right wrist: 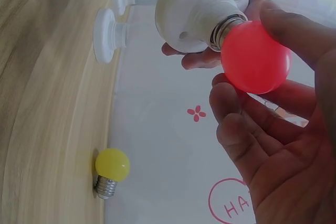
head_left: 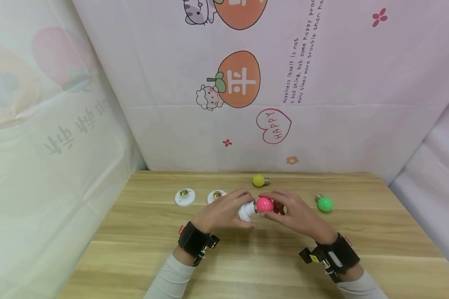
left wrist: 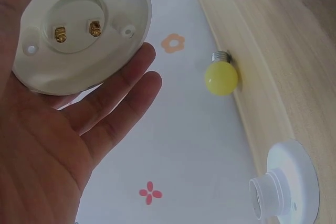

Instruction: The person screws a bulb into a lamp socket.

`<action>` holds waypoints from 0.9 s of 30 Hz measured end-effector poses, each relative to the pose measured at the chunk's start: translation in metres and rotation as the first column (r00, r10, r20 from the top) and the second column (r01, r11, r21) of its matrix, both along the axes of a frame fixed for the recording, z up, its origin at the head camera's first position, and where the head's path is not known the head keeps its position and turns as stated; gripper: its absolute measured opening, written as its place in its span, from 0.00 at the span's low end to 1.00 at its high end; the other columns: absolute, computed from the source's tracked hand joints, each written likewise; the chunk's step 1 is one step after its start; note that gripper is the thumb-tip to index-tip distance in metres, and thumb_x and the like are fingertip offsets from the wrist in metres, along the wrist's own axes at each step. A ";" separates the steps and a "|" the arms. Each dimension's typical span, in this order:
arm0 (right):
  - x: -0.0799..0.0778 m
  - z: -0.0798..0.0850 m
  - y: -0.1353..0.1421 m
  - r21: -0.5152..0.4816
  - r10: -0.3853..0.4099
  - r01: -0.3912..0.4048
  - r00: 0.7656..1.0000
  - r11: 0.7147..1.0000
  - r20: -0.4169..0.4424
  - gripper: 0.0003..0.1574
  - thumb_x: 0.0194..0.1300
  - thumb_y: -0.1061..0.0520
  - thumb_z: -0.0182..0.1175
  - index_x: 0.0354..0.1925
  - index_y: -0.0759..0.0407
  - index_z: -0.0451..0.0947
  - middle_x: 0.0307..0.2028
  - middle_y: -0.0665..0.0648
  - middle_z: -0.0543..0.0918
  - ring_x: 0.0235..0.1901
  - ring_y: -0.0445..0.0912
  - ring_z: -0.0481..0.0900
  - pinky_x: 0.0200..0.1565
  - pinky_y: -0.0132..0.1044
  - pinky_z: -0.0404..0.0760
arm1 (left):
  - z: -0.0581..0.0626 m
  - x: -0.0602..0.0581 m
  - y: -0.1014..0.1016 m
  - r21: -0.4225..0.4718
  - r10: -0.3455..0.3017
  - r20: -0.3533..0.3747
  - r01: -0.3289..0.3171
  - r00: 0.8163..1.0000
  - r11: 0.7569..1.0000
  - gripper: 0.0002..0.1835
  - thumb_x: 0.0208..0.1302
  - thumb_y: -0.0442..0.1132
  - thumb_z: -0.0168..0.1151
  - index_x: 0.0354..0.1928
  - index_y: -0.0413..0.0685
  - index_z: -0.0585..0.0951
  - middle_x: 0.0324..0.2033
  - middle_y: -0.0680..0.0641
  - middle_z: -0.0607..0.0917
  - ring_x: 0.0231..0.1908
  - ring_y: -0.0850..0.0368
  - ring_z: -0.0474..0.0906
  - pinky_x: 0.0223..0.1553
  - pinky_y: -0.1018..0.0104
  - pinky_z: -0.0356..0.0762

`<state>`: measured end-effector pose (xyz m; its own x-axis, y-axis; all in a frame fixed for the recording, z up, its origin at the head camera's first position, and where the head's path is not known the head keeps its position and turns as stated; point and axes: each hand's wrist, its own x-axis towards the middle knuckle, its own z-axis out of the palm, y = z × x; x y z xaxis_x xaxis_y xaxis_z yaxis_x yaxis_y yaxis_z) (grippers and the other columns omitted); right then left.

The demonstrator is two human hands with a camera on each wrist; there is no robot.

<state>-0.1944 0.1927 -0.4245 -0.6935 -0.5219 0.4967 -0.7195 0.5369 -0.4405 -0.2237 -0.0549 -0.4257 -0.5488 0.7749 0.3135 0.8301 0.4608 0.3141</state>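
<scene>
At the left of the worktop (head_left: 131,241), the first socket (head_left: 185,198) sits flat on its round white base, mouth upward, with brass-coloured metal showing inside. Just right of it is the second socket (head_left: 211,197), also mouth up with metal inside, partly covered in the head view by the left hand (head_left: 222,212). That hand grasps the third socket (head_left: 245,212) by its base, raised off the worktop and tilted so its mouth faces the right hand; two brass-coloured screws show in the round recess underneath. Beyond the hands, near the rear edge, the yellow bulb (head_left: 258,180) lies on its side, its metal base pointing right. The red bulb (head_left: 264,205) is up between the hands, its threaded base at the third socket's mouth, some thread showing outside; how deep it sits cannot be told. The right hand (head_left: 293,211) grasps its globe with thumb and fingers. Farther right, the green bulb (head_left: 325,204) lies on the worktop, base toward the rear left.
</scene>
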 end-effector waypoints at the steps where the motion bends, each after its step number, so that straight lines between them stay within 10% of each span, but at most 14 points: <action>1: 0.000 0.000 0.000 0.001 -0.003 0.003 1.000 1.000 0.004 0.27 0.57 0.45 0.69 0.55 0.44 0.77 0.39 0.41 0.77 0.29 0.37 0.74 0.25 0.30 0.78 | 0.000 0.000 0.000 0.002 -0.002 -0.003 0.002 1.000 1.000 0.30 0.52 0.65 0.66 0.52 0.56 0.74 0.45 0.60 0.72 0.39 0.69 0.69 0.37 0.81 0.72; 16: -0.002 -0.003 -0.001 0.024 -0.019 0.017 0.996 1.000 0.082 0.33 0.60 0.37 0.63 0.59 0.49 0.71 0.40 0.43 0.75 0.31 0.39 0.75 0.28 0.33 0.80 | -0.002 0.001 -0.001 -0.008 0.005 -0.031 -0.005 0.999 1.000 0.30 0.51 0.61 0.69 0.51 0.55 0.75 0.44 0.59 0.72 0.40 0.69 0.68 0.39 0.80 0.72; 27: -0.001 -0.002 -0.004 -0.084 0.133 -0.128 0.990 0.988 0.056 0.35 0.52 0.60 0.72 0.58 0.51 0.73 0.57 0.55 0.72 0.44 0.41 0.77 0.37 0.34 0.83 | -0.003 0.001 -0.001 -0.002 0.009 -0.012 -0.009 1.000 1.000 0.29 0.51 0.62 0.68 0.51 0.56 0.74 0.44 0.60 0.71 0.40 0.69 0.68 0.38 0.81 0.72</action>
